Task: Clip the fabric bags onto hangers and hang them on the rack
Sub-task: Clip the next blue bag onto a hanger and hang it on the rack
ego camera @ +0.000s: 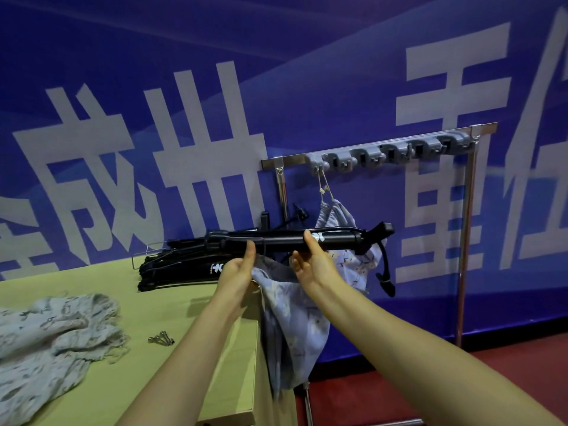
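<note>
**Hanger held level above the bag, both hands at the bar**

The right hand [313,265] gripped the black hanger [338,238] near its middle. Its thumb lay over the front of the bar, while the other fingers were hidden behind it. The left hand [236,272] held the gathered top edge of a fabric bag [292,318] in its curled fingers, and its thumb stood straight up against the underside of the bar. The bag hung between and below the two hands, just off the corner of the table [184,318].

By count there were one hanger in the hands and one bag under it. A second bag [338,216] hung by its drawstring from the rack [384,147]. A heap of bags [46,342] lay on the table's left side, and a stack of hangers [178,269] lay at its far edge; neither could be counted. A small cluster of metal clips [161,339] lay between them.

The hanger's long axis ran left to right, nearly level, with the right end slightly higher and in front of the second bag. A black curved piece hung down from that end. Behind everything stood a blue banner [123,87] with white characters.
</note>
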`<state>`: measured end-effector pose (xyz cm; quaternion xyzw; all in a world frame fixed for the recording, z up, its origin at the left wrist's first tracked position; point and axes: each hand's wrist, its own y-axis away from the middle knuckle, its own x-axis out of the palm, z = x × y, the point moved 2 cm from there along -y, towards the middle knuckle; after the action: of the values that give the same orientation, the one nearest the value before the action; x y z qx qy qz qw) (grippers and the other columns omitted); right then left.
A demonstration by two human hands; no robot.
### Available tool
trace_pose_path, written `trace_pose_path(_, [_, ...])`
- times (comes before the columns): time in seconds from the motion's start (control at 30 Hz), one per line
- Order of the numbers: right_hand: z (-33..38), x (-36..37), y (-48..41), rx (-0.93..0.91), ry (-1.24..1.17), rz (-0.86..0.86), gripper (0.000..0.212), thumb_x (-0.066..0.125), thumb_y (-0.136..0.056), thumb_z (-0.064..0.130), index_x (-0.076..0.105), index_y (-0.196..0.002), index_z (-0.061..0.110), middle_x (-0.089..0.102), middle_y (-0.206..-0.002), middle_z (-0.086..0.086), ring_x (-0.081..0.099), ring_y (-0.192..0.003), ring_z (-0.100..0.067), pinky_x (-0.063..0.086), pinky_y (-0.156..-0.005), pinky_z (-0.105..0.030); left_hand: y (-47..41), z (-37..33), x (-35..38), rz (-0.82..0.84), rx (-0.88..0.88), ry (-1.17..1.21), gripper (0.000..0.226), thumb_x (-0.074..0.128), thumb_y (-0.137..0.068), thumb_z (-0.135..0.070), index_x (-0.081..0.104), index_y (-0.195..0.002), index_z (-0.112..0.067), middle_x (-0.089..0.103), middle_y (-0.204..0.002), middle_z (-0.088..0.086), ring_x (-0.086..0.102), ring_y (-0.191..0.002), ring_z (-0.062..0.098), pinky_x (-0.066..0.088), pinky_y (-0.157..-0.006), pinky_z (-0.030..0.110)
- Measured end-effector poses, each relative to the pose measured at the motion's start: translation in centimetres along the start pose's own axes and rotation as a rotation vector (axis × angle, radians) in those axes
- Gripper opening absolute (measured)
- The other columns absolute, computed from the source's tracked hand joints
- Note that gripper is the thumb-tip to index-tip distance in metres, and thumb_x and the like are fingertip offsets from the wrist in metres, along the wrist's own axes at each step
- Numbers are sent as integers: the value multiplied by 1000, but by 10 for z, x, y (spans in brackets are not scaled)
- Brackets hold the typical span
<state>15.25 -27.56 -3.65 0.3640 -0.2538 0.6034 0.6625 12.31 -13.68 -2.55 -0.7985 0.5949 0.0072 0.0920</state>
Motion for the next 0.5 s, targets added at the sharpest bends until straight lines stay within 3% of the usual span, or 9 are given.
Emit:
trace_pose_path(0.13, [-2, 10, 12, 2, 34, 100, 23, 67, -86, 22, 55, -104, 13, 65, -83, -4, 63, -78, -16, 49, -63, -29, -1, -4, 5, -37, 30, -81, 69, 36, -90, -58, 69, -98, 2, 70, -93, 17, 63, -80, 22, 44, -67, 23])
trace_pose_path(0.3, [-2, 20, 22, 84, -94, 197, 43, 70, -82, 7, 53, -120, -2, 64, -112, -22, 67, -88, -32, 58, -67, -45, 3, -6, 7, -50, 14, -4, 70, 35, -87, -62, 71, -97, -2, 72, -94, 12, 66, -88, 21, 50, -75, 26])
trace_pose_path(0.4, [-4, 18, 21, 142, -139, 230, 26, 68, -83, 7, 58, -107, 1, 63, -107, -22, 66, -95, -34, 60, -72, -44, 5, -6, 10, -38, -12, -6, 73, 37, -83, -65, 71, -94, -1, 72, -97, 16, 67, -92, 27, 51, -88, 38])
trace_pose_path(0.5, [-4, 14, 25, 197, -146, 281, 14, 65, -85, 9, 62, -97, 2, 66, -101, -22, 63, -104, -36, 57, -84, -41, 5, -3, 10, -31, -43, -19, 64, 39, -88, -59, 68, -94, -3, 71, -96, 16, 66, -93, 28, 51, -87, 38])
